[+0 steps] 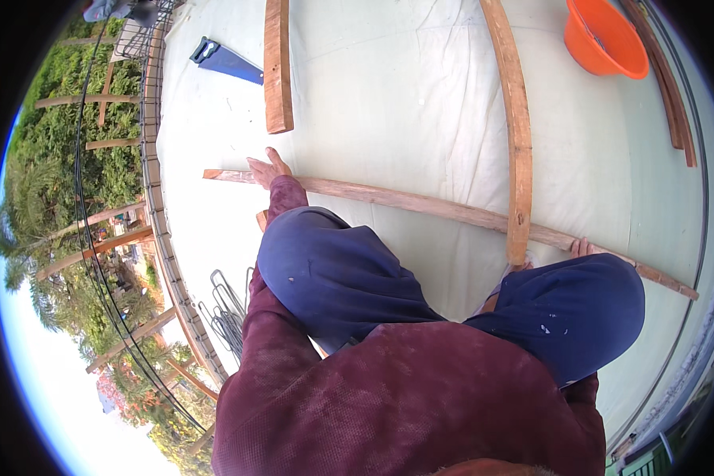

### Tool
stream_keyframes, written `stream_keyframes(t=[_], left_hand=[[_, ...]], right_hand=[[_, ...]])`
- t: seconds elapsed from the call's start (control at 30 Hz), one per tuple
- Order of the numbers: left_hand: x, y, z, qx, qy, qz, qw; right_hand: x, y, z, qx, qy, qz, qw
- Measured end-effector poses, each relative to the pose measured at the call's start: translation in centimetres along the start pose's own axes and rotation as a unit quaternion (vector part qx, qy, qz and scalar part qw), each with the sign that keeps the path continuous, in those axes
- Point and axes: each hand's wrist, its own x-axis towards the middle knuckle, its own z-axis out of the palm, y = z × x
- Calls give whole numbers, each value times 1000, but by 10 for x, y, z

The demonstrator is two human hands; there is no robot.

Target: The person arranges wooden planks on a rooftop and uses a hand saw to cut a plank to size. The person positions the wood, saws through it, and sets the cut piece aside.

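Note:
A long, thin wooden batten (420, 203) lies slantwise across the pale sheet in front of my legs. Near its left end, my left hand (271, 168) rests against it with fingers and thumb spread. Toward the other end, the fingers of my right hand (582, 247) show over the batten; my right knee hides the rest of that hand. A thicker wooden beam (516, 135) crosses the batten at right, its near end beside my partly hidden foot. Another beam (278, 71) points toward my left hand, its near end just beyond it.
At the far left a blue handsaw (228, 63) lies against the beam. An orange basin (607, 44) stands at the far right, near dark wooden strips (674, 95). Bent metal rods (226, 313) lie by my left side. Along the left runs the platform's edge (155, 182), with trees beyond.

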Motion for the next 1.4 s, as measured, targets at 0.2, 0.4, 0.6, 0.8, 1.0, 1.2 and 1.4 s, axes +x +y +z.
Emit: stream_keyframes(t=[0.2, 0.4, 0.6, 0.8, 1.0, 1.2, 1.4], left_hand=[[42, -12, -12, -179, -97, 7, 979], [114, 65, 12, 12, -140, 249, 958], [28, 137, 5, 42, -99, 208, 972], [22, 110, 19, 40, -44, 230, 971], [19, 125, 17, 33, -100, 219, 970], [28, 111, 20, 22, -1, 277, 961], [26, 120, 21, 39, -78, 239, 967]], right_hand=[[130, 15, -51, 692, -176, 404, 572], [224, -26, 0, 892, -95, 385, 216], [247, -45, -8, 847, -91, 398, 340], [255, -35, -33, 841, -137, 411, 326], [241, -50, -16, 832, -105, 443, 317], [240, -60, -12, 843, -95, 427, 312], [234, -62, 2, 819, -96, 407, 394]])
